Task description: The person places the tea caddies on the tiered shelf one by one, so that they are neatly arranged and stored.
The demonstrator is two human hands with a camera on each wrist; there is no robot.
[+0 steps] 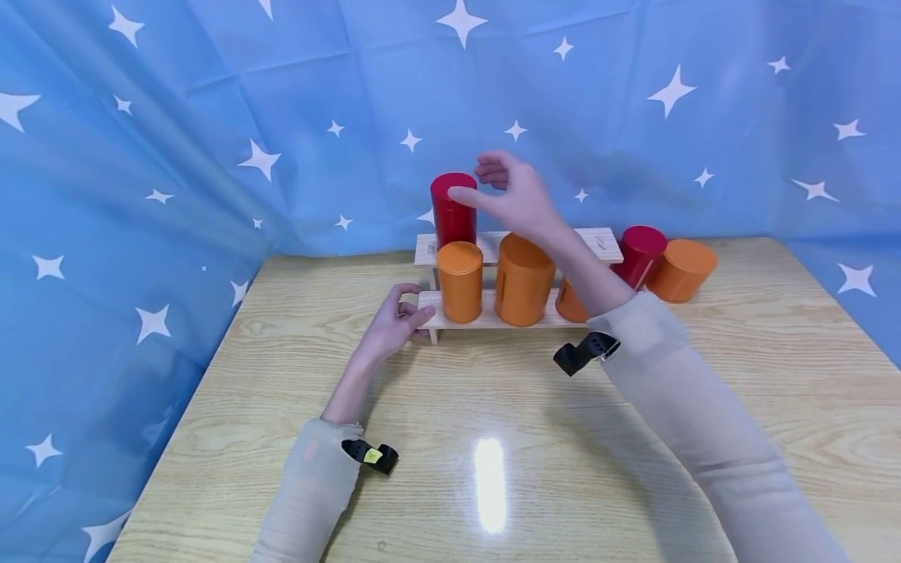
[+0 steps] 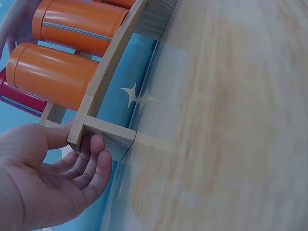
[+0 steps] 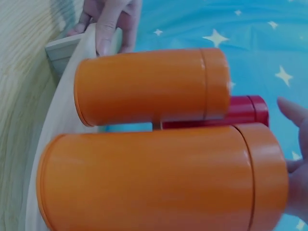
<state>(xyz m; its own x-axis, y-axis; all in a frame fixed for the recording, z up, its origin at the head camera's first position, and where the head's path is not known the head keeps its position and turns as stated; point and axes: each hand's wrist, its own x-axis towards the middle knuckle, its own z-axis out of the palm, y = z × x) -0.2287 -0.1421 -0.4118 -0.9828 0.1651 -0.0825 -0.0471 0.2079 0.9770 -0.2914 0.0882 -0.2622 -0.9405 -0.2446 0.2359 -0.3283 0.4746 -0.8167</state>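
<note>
Left hand [image 1: 397, 320], thumb and fingers clamped on the lower tier's left end, apparently steadying the wooden rack [image 1: 489, 313]; three orange canisters [image 1: 522, 289], spaced along that tier; red and orange pair [image 1: 681, 274], on the table [image 1: 450, 407] right of the rack; right hand [image 1: 519, 199], thumb and fingers apart, seemingly for lid-width clearance; tall red canister [image 1: 454, 225], upright, upper tier's left; contact uncertain.

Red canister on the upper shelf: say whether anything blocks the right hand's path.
Nothing visible stands between the right hand and the red canister; the orange canister in front stands on the lower shelf.
</note>
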